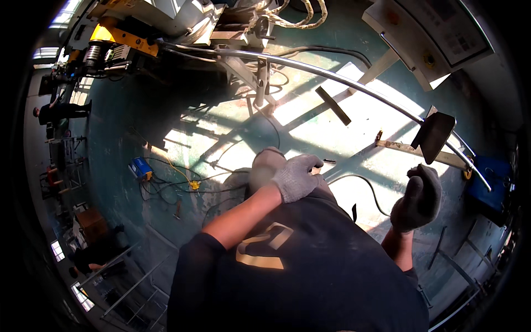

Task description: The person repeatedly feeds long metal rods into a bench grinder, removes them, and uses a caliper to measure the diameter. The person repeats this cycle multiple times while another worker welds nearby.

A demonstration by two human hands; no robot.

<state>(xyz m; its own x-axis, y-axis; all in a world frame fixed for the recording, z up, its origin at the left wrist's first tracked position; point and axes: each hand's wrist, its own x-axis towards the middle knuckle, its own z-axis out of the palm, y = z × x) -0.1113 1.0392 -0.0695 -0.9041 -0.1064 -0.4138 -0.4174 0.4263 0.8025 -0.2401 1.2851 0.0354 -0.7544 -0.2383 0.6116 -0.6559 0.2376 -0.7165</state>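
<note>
My left hand [298, 177], in a grey knitted glove, rests over my thigh with its fingers loosely bent and nothing visible in it. Raised at the right, my right hand [418, 199] wears a matching glove. Its fingers are half curled, a gap shows towards the thumb, and I see nothing held. Just beyond its fingertips is a dark rectangular plate [437, 135]; whether they touch is hard to tell. A long shiny metal tube [343, 80] runs past behind that plate, from the machine at the upper left down to the right.
A yellow-and-black machine [124, 41] stands upper left, a grey control cabinet [428, 39] upper right. A dark flat bar [333, 105] and a blue box [140, 168] with cables lie on the floor. A blue container [489, 185] is at right. A person [63, 112] stands far left.
</note>
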